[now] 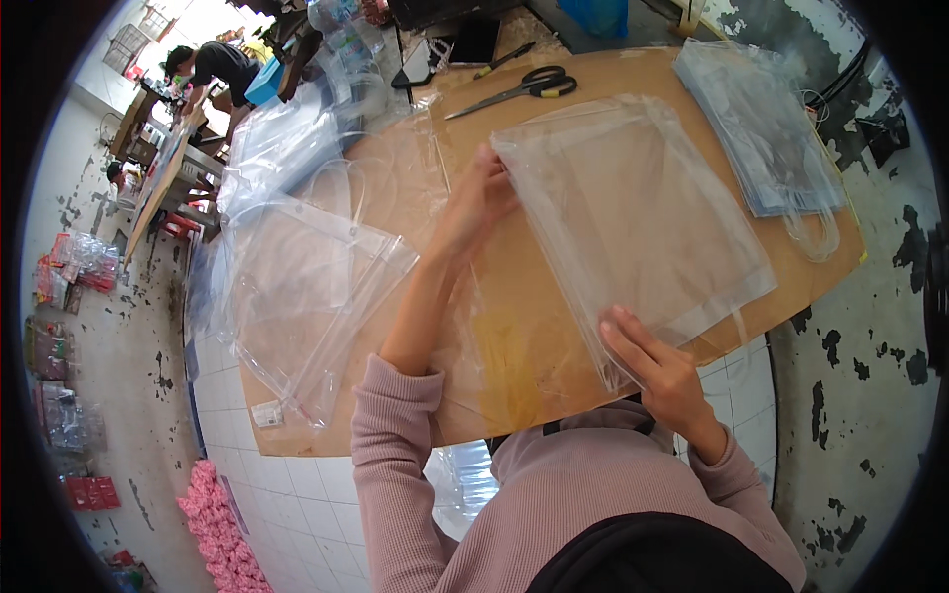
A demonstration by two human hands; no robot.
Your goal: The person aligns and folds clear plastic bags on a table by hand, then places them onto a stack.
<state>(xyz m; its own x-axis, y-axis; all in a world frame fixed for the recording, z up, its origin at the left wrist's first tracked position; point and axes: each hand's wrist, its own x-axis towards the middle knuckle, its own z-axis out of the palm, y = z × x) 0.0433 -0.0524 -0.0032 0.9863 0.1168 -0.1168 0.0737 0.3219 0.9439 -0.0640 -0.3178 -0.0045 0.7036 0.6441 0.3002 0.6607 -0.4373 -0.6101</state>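
A flat, clear plastic bag (633, 217) lies across the cardboard-covered table in front of me. My left hand (484, 198) is at the bag's far left corner, its fingers closed on the edge; part of the fingers is hidden. Close to the front edge of the table, my right hand (657, 371) rests on the bag's lower border with index and middle fingers stretched out flat. A thin clear handle (739, 336) hangs from the bag's near right side. To the left of my forearm lies another clear bag (306, 277) with looped handles.
Black-handled scissors (524, 91) lie at the back, near a dark phone (474, 42). A stack of clear bags (766, 128) sits at the far right of the table (583, 71). More folded plastic (282, 138) is piled at left. A person (222, 71) bends over another table.
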